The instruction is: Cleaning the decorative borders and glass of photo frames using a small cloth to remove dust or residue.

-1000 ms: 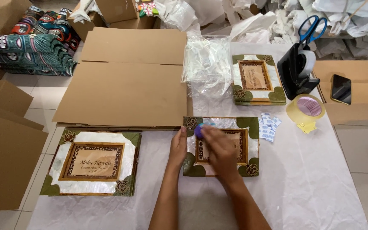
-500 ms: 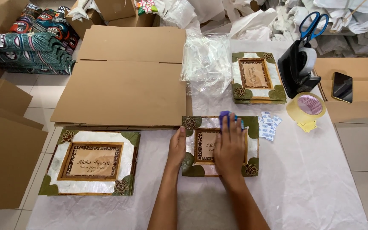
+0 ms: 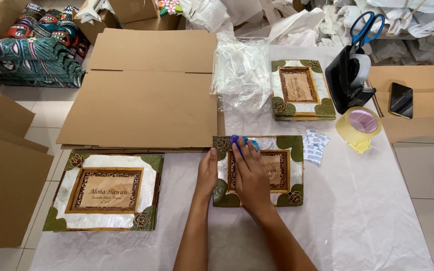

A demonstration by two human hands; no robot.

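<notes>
Blue cloth (image 3: 240, 142) pressed flat under right hand (image 3: 251, 175) on the glossy shell-and-leaf picture frame (image 3: 293, 165), upper left corner. Left hand (image 3: 207, 173) flat, steadying the frame's left edge, gripping nothing. White paper-covered table (image 3: 357, 211); flat cardboard (image 3: 146, 95) behind; tiled floor.

Bright, even light fills the scene; shadows are soft and faint just beside the fingers (image 3: 242, 150). Focus is sharp throughout, without glare; lines bow slightly far from the fingers, toward the edges.

Flat cardboard (image 3: 146, 95), tape roll (image 3: 360, 124), scissors (image 3: 366, 25), phone (image 3: 401, 100) around
</notes>
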